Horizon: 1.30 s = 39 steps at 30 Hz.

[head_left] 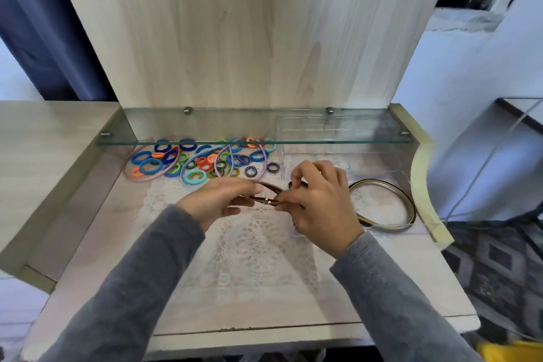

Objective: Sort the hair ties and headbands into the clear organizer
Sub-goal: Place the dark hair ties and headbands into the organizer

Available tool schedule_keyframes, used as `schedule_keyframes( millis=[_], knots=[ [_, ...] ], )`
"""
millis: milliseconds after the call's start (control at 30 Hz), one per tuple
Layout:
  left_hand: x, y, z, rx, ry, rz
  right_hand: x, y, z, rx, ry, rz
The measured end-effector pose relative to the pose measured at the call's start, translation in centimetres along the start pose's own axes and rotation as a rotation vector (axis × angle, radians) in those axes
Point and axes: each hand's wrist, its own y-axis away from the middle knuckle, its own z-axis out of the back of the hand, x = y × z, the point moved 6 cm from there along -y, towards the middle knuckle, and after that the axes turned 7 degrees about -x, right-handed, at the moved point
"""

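My left hand [219, 200] and right hand [320, 203] both pinch a thin brown headband [271, 189] above the counter [111, 232], fingers curled round it. It looks light, springy and slick, so I judge a hold near its ends to be best. The clear organizer [308, 129] stands just behind, and the hair ties [202, 160] lie at the back left. I can read no writing.
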Motion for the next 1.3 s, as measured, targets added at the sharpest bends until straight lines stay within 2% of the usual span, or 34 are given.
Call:
schedule_keyframes(
  millis=[167,433,667,833,1033,1300],
  knots=[
    [-0.9,-2.3,-3.5,-0.065,-0.429,-0.02,-1.9,1.1,1.6,-0.034,0.176,0.112],
    [-3.4,-5.8,-9.2,-0.036,-0.723,-0.052,-5.7,2.5,2.5,0.038,0.359,0.125],
    [-4.4,-8.0,-10.5,-0.21,-1.002,-0.184,-8.8,3.1,2.2,0.147,0.396,0.059],
    [-5.2,-8.0,-11.6,-0.285,-1.142,-0.251,-9.9,2.6,0.9,0.244,0.358,-0.015],
    [-5.6,-8.5,-12.8,-0.348,-1.345,-0.332,-10.1,2.1,-0.5,0.285,0.368,-0.039],
    [-5.2,-8.8,-13.6,-0.329,-1.41,-0.373,-10.5,2.3,-1.5,0.335,0.328,-0.079]
  ],
)
